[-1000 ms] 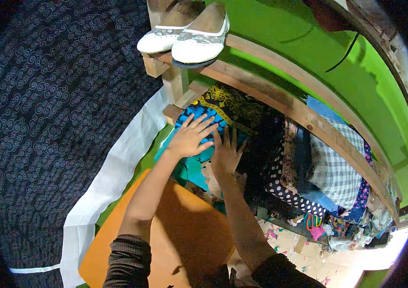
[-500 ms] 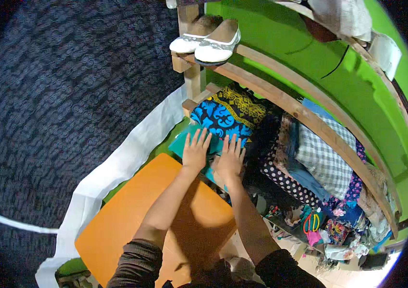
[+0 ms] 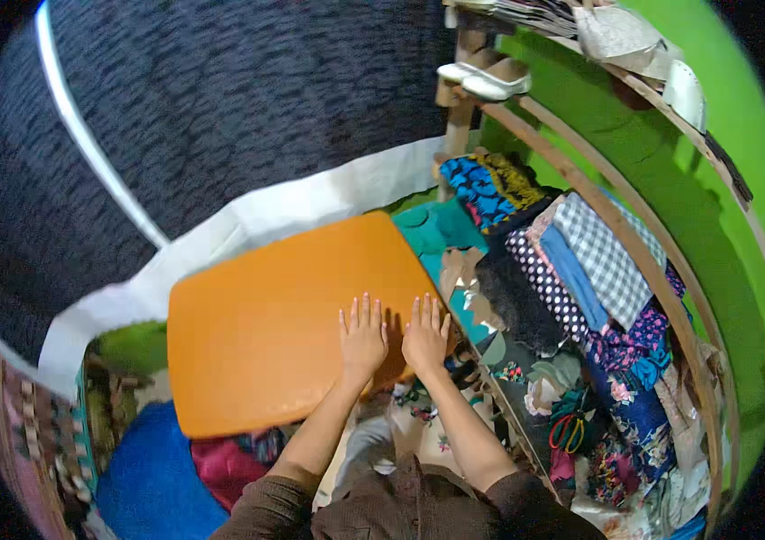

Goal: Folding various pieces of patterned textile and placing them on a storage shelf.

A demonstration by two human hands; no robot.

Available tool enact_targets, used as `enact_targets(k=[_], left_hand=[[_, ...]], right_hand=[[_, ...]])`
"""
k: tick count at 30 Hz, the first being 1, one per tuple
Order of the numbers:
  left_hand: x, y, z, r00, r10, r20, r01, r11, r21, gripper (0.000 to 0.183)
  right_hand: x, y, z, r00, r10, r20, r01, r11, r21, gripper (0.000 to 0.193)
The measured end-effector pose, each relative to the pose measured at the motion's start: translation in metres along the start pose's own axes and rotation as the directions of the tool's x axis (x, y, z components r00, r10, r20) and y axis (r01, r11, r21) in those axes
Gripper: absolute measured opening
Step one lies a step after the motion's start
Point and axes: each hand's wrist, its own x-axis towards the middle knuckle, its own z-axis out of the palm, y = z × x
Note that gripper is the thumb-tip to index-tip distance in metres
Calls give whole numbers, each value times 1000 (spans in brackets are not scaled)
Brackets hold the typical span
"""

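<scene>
I see the fingers of my left hand extended and slightly apart, flat on the orange cushion, gripping nothing. My right hand lies just beside it, fingers likewise splayed, at the cushion's right edge. The cushion is a smooth rectangular pad with rounded corners. Right of it, folded patterned fabrics fill a wooden shelf; white shoes sit above.

White shoes on wooden shelf, far above the hands; folded fabrics to their right.
</scene>
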Motion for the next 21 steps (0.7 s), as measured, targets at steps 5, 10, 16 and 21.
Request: enact_targets(k=[5, 10, 16, 21], left_hand=[[-127, -19, -31, 975, -223, -13, 223, 974, 28, 49], [-251, -47, -72, 864, -503, -12, 502, 862, 70, 49], [-381, -83, -119, 631, -753, -187, 776, 609, 166, 51], [-454, -93, -148, 508, -815, -278, 861, 479, 169, 52]], right_hand=[[-87, -40, 18, 966, -255, 30, 249, 959, 137, 51], [-158, -99, 30, 816, -552, 171, 524, 832, 182, 49], [-244, -182, 42, 555, -809, 191, 737, 585, 337, 51], [-296, -237, 50, 357, -925, 126, 829, 376, 413, 55]])
